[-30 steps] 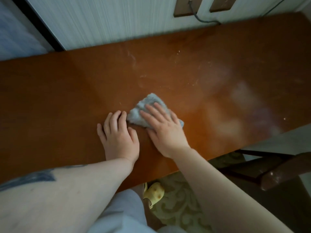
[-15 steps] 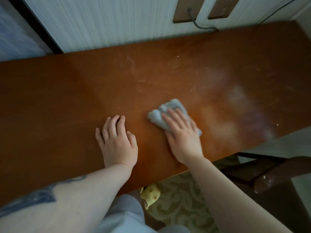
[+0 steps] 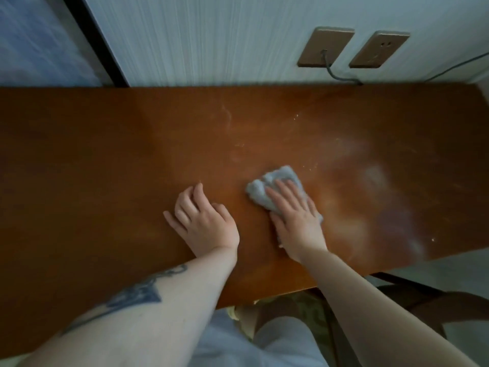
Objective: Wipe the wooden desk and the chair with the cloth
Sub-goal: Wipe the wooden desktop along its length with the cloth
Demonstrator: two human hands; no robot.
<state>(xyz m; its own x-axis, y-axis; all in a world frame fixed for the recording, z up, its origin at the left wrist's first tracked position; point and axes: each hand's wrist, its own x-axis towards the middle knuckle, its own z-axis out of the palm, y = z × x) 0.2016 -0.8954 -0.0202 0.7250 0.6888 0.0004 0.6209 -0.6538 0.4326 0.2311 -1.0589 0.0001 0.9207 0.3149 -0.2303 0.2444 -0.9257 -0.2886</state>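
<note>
Plainly, the right hand lay flat on the crumpled grey cloth, its fingers straight and slightly spread, pressing the cloth onto the wooden counter near the front edge, right of centre. The left hand rested on bare wood just beside it, fingers loosely bent with their tips on the surface, holding nothing. To do this step well, I judged the palm should keep even pressure and carry the cloth in overlapping strokes toward the pale dusty haze and scattered crumbs on the right half and toward the back. Part of a dark wooden chair, apparently not yet wiped, showed below the counter's right front corner. Behind the counter stood a pale striped wall with two brown socket plates, a cable running from the left one.
</note>
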